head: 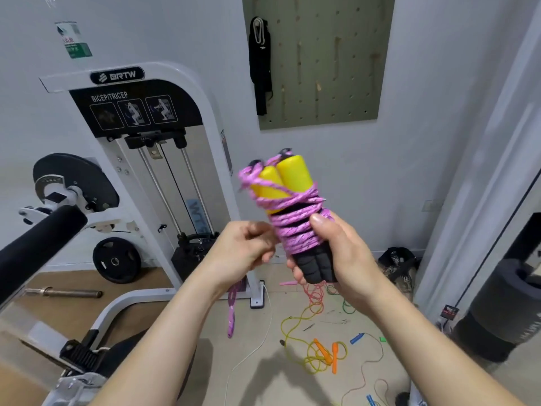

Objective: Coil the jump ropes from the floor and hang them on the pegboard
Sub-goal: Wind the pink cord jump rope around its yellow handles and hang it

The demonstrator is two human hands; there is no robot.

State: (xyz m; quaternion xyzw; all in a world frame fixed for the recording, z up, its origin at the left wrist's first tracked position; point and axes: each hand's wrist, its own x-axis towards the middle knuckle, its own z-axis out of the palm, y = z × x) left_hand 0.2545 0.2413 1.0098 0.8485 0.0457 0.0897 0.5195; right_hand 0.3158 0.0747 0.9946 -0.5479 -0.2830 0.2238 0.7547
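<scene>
Room: gym corner with a pale floor (263, 382), white walls and ropes scattered below the hands.
Right hand (336, 253): fingers curled round the black lower ends of the two handles (292, 174), thumb pressed on the wound cord.
Left hand (243, 250): fingers curled just beside the bundle, gripping the loose length of the pink jump rope (292, 230); a slack loop of it hangs below the wrist.
Pink jump rope: wound many times round the yellow-and-black handles, which stand side by side, tilted, held up at chest height in front of the wall.
Floor ropes: yellow rope (310, 361) with orange handles lies tangled; red rope (314, 294) and green rope (347, 307) lie nearer the wall; blue handle (357, 337) sits on a thin cord.
White cable (257, 347): trails across the floor.
Dark bag (398, 259): on the floor against the wall; contents cannot be made out.
Weight machine (140, 112): white frame to the left, marked BICEP/TRICEP.
Pegboard (322, 68): green, on the wall, with a black strap (259, 68) hanging at its left edge.
</scene>
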